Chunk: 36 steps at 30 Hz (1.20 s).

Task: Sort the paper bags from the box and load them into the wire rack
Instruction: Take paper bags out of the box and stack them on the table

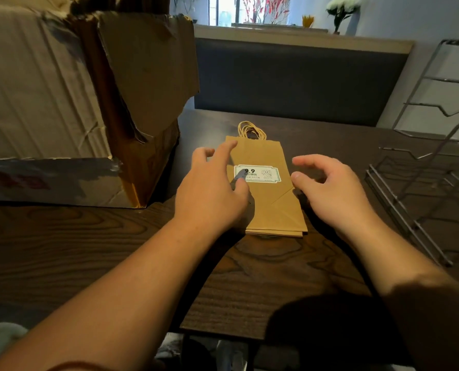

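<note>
A flat stack of brown paper bags (pixel 270 202) lies on the dark wooden table (pixel 75 250), twine handles pointing away, a white label reading 9.9 on top. My left hand (pixel 212 188) hovers over the stack's left edge, fingers spread and relaxed, index finger reaching across the top corner. My right hand (pixel 327 188) floats just right of the stack, fingers loosely curved, holding nothing. The big torn cardboard box (pixel 70 108) stands at the left. The wire rack (pixel 424 170) sits at the right on the table.
A dark upholstered bench back (pixel 303 76) runs behind the table, with a ledge holding flowers above it. The table's front edge is near my body. Bare tabletop lies between the bags and the rack.
</note>
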{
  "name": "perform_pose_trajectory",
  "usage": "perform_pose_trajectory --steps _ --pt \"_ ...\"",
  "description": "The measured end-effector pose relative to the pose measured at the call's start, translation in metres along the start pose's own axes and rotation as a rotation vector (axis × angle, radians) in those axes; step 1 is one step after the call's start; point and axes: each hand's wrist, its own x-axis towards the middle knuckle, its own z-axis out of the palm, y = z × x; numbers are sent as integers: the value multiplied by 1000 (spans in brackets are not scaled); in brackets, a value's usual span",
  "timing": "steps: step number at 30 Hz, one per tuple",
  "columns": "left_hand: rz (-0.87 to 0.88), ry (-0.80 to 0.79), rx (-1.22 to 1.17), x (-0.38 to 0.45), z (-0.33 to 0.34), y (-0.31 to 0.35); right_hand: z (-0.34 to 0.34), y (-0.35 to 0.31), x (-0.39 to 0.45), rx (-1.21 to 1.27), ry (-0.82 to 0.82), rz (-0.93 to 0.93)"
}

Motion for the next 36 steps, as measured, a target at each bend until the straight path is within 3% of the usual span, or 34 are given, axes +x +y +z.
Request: perform_pose_trajectory --steps 4,14,22,30,36 --pt "35 83 0 -7 -20 12 5 -20 -15 -29 80 -59" --pt "151 133 -69 -9 -114 30 0 -127 -19 -143 -8 -273" --pt "281 281 -56 2 -203 12 16 -205 -13 -41 33 -489" --pt "113 456 6 19 -270 -26 32 -266 -15 -176 71 -696" --pt "107 390 173 33 -295 -34 51 -295 -17 -361 -38 -651"
